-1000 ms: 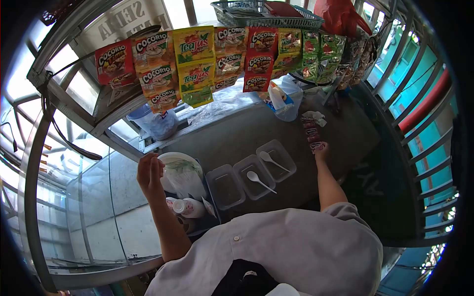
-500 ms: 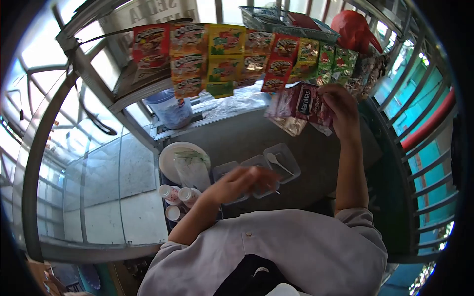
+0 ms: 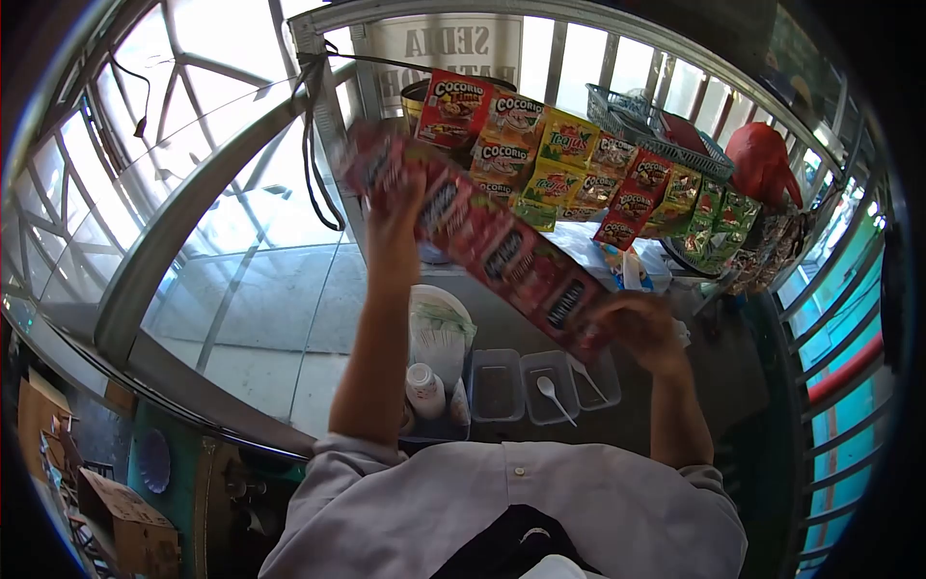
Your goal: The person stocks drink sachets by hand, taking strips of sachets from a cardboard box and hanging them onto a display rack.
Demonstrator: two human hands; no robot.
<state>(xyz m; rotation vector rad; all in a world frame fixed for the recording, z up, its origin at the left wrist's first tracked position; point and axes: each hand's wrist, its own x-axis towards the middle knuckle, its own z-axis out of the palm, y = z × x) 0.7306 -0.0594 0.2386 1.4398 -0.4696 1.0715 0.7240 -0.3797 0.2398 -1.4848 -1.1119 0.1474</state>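
Note:
A long strip of joined red sachets (image 3: 509,259) stretches diagonally across the view. My left hand (image 3: 394,198) grips it near its upper left end, which is blurred. At the lower right end, my right hand (image 3: 637,323) has its fingers closed on the strip. Behind the strip, sachets in several colours (image 3: 559,159) hang in a row from a cord. Below it stand clear plastic containers (image 3: 498,386), one with a white spoon (image 3: 552,394) in it.
White paper cups (image 3: 424,388) and a plastic bag (image 3: 439,343) are left of the containers. A blue-grey basket (image 3: 627,111) and a red bag (image 3: 762,162) sit above the hanging sachets. A metal frame with glass (image 3: 183,241) borders the left side.
My left hand has risen from over the containers to the strip. The bunched sachets in my right hand are now stretched out between both hands. The view has turned left.

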